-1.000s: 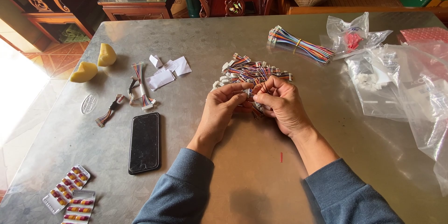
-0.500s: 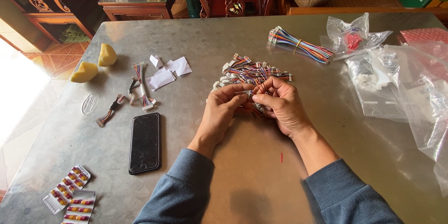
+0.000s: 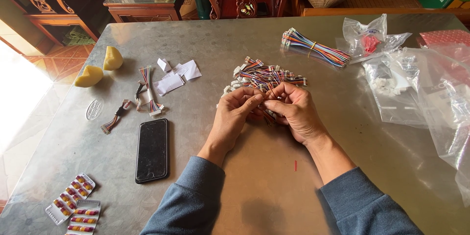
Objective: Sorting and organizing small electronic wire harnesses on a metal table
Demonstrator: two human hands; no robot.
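Lighting: bright daylight from the left, overexposed patch at the left edge. Soft sheen across the metal table (image 3: 342, 166). Shadows faint. Focus sharp; slight wide-angle bowing at edges.

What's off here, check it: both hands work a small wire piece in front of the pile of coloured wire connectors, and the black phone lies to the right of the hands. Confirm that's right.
One detail is wrong. The head view shows the black phone lying to the left of the hands, not the right. The rest holds: the left hand and right hand work a small wire piece in front of the pile of coloured wire connectors.
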